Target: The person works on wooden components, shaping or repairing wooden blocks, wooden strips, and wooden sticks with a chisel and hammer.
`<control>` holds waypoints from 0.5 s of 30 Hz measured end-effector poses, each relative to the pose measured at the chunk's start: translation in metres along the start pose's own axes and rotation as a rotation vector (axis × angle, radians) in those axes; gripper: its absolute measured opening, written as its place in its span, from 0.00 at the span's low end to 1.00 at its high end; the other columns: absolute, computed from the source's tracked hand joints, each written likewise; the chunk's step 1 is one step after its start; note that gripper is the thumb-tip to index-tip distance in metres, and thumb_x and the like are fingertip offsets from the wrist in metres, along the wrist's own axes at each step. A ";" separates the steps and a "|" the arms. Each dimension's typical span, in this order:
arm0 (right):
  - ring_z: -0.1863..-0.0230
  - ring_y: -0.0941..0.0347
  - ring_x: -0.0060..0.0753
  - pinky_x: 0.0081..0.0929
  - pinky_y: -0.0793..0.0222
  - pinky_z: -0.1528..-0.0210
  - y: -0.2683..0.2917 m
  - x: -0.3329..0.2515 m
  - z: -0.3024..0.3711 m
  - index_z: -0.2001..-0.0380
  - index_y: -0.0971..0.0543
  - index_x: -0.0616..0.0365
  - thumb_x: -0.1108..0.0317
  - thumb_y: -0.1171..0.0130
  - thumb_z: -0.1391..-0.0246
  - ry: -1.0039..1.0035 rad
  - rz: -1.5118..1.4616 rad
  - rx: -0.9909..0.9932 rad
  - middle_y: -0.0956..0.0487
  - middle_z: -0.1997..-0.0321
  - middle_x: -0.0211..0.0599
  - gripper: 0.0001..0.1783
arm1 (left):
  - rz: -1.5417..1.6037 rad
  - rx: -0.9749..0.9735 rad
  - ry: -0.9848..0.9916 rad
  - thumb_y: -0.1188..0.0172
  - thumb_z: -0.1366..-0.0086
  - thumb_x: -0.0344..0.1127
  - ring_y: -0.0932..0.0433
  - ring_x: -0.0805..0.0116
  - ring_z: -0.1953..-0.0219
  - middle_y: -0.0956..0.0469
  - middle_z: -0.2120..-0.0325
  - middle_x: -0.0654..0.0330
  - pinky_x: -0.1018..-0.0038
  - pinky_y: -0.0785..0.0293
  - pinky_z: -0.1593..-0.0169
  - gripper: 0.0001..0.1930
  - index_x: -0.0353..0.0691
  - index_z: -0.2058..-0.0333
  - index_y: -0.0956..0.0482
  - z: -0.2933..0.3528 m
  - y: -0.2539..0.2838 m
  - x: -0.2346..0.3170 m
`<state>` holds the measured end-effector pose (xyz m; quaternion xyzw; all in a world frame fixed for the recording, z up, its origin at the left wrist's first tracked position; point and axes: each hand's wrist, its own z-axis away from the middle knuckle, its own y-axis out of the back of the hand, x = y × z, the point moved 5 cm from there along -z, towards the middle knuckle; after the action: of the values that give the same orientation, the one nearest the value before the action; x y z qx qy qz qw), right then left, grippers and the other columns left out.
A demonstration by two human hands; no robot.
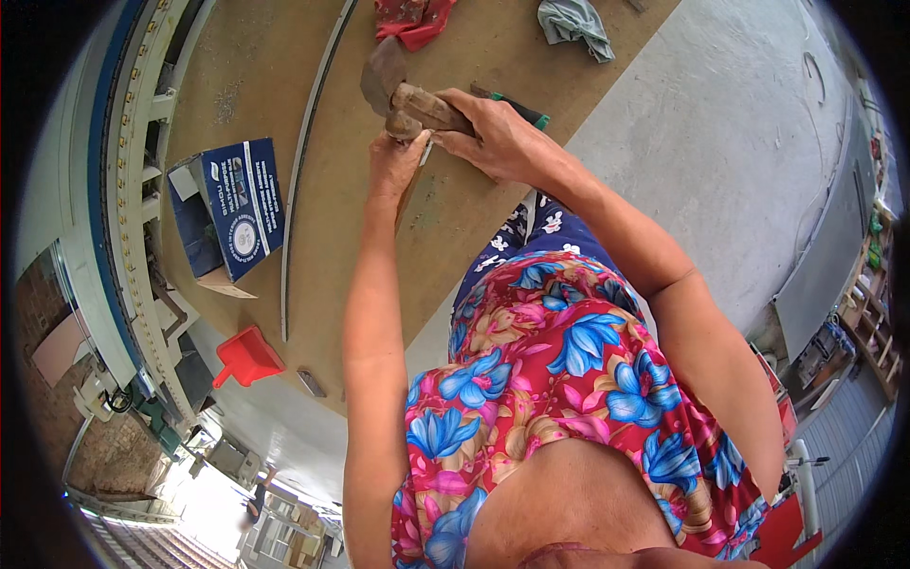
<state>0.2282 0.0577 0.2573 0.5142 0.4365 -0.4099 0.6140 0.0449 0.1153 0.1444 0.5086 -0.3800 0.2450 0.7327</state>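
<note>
Near the top of the head view, my two hands meet over the brown work table. My right hand is closed on a short, worn wooden piece, which points left. My left hand is closed just below its rounded end, and a wooden strip like a handle shows beside the wrist. A dark brown, flat, blade-like piece sticks up beyond the wooden piece; how they join is hidden. Behind my right hand lies a green and black tool, partly covered.
A long thin metal strip runs along the table. Left of it stands an open blue cardboard box. A red dustpan and a small grey object lie nearer. Red cloth and grey cloth lie at the far side.
</note>
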 end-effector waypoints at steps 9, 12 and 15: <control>0.63 0.24 0.58 0.44 0.31 0.61 -0.004 0.008 0.007 0.53 0.28 0.64 0.63 0.42 0.45 -0.025 0.017 0.004 0.22 0.67 0.58 0.19 | 0.073 -0.007 -0.013 0.34 0.45 0.31 0.19 0.65 0.62 0.17 0.65 0.54 0.69 0.25 0.56 0.14 0.33 0.60 0.21 0.009 0.003 0.003; 0.63 0.24 0.58 0.43 0.31 0.61 -0.006 0.006 0.009 0.53 0.28 0.65 0.63 0.42 0.45 -0.068 -0.006 -0.024 0.22 0.67 0.58 0.20 | 0.082 0.002 -0.032 0.34 0.45 0.31 0.19 0.65 0.61 0.17 0.65 0.53 0.69 0.25 0.56 0.15 0.33 0.59 0.22 0.012 0.002 -0.001; 0.62 0.24 0.58 0.44 0.31 0.61 -0.010 0.013 0.010 0.53 0.28 0.65 0.63 0.42 0.44 -0.047 -0.006 -0.019 0.21 0.66 0.58 0.20 | 0.104 0.002 -0.054 0.34 0.45 0.31 0.18 0.64 0.61 0.17 0.64 0.53 0.69 0.25 0.56 0.15 0.33 0.59 0.22 0.012 0.002 -0.007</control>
<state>0.2236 0.0456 0.2430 0.4972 0.4275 -0.4195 0.6277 0.0357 0.1045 0.1425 0.4954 -0.4253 0.2694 0.7079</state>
